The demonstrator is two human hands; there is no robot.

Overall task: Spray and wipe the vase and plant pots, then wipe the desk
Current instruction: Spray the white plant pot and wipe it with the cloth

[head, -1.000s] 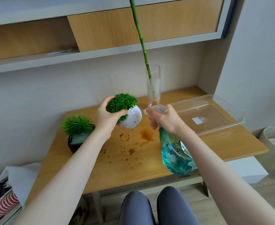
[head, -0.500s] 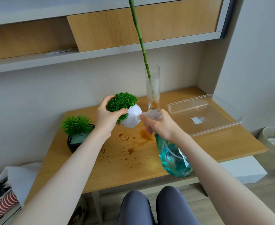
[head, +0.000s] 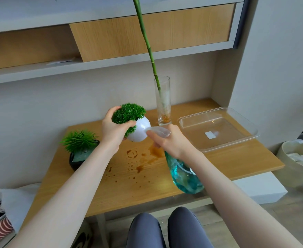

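My left hand [head: 113,130] grips a round white plant pot [head: 140,130] with a green tuft, tilted and held above the wooden desk [head: 218,163]. My right hand [head: 172,142] holds a teal spray bottle [head: 183,174] by its clear head, nozzle right against the white pot. A black pot with a spiky green plant [head: 80,151] stands at the desk's left. A tall glass vase [head: 163,102] with a bamboo stalk stands at the back. Brown stains [head: 143,158] spot the desk's middle.
A clear plastic tray [head: 218,129] lies on the desk's right side. A bin with white tissues [head: 297,163] stands on the floor at the right. Shelves hang above the desk. Bags sit at the lower left, and my knees show below the front edge.
My right hand has brought the spray bottle left and up, so its nozzle now meets the white pot. The left hand has kept the pot nearly still.
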